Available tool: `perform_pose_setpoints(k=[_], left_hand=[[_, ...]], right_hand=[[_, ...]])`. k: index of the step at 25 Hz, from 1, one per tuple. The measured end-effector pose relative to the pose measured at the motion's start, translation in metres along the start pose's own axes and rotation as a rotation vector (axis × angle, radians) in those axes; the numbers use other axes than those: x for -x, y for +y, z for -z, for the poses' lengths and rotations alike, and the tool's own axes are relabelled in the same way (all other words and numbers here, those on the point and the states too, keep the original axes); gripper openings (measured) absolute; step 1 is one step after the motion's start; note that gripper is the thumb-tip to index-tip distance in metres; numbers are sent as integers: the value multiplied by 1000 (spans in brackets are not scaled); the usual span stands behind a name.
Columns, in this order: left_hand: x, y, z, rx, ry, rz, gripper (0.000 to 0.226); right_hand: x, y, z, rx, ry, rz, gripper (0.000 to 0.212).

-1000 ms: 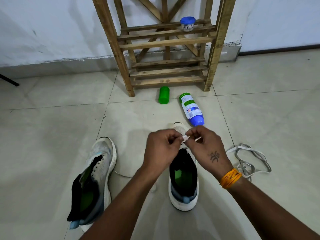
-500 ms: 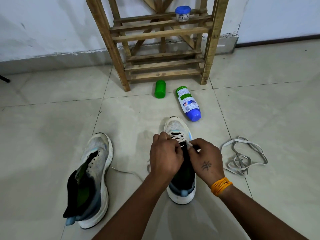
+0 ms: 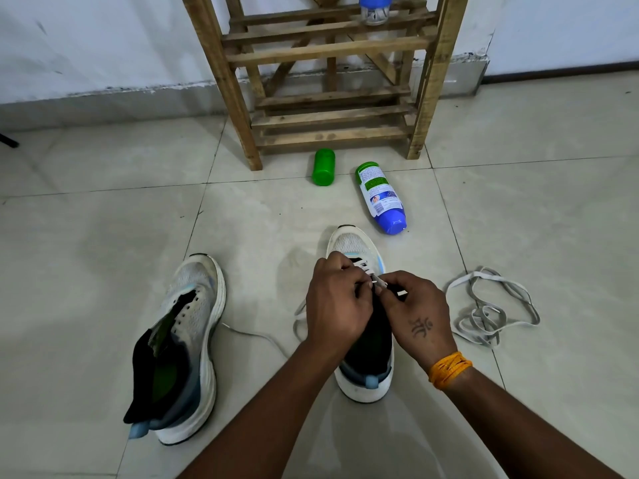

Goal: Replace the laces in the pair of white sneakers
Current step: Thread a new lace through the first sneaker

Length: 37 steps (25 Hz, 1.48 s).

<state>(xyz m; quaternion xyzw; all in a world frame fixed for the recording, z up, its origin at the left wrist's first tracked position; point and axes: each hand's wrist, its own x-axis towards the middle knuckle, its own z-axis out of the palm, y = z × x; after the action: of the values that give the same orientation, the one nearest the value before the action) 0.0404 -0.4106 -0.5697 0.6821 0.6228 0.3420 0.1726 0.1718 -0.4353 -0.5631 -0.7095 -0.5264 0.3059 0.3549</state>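
Two white sneakers stand on the tiled floor. The right sneaker (image 3: 356, 247) points away from me, with white lace crossing its lowest eyelets. My left hand (image 3: 337, 305) and my right hand (image 3: 416, 314) are over its tongue, both pinching the white lace (image 3: 377, 281) between fingertips. A loose length of that lace (image 3: 299, 321) trails off the shoe's left side. The left sneaker (image 3: 188, 335) stands unlaced, its black tongue folded open. A loose grey-white lace (image 3: 491, 311) lies coiled on the floor to the right.
A wooden rack (image 3: 332, 81) stands against the wall ahead, with a small blue-lidded jar (image 3: 375, 10) on a slat. A green bottle (image 3: 324, 167) and a blue-and-white bottle (image 3: 380, 197) lie on the floor in front of it.
Both hands have come down from above the toe to the sneaker's tongue, still pinching the lace. The laced lower eyelets have come into view.
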Motion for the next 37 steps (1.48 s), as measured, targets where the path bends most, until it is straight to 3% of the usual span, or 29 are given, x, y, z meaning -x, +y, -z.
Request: perform_pose_setpoints(k=[7,11,20,24,28,32,37], left_hand=[[1,-2,-5,267,17,246,16],[1,-4,-7,195,-34,199,14],[-2,3,3,220,-89,308,15],[-10,6,8,210,-100,364,16],[-7,3,7,244,-123,340,16],[-6,-1,0,249,-59,256,14],[-6,-5,-10,44,-74,176,16]], right_hand=[[0,3,-5,-65,-15,-2,9],[2,4,-6,-179,1,-54,11],[9,9,-12,46,57,237,12],[12,10,-11,204,43,393,26],[15,8,-8,-25,-44,204,33],[-7,8,4,-450,-215,-113,21],[-27,5,9,-471,-326,-171,9]])
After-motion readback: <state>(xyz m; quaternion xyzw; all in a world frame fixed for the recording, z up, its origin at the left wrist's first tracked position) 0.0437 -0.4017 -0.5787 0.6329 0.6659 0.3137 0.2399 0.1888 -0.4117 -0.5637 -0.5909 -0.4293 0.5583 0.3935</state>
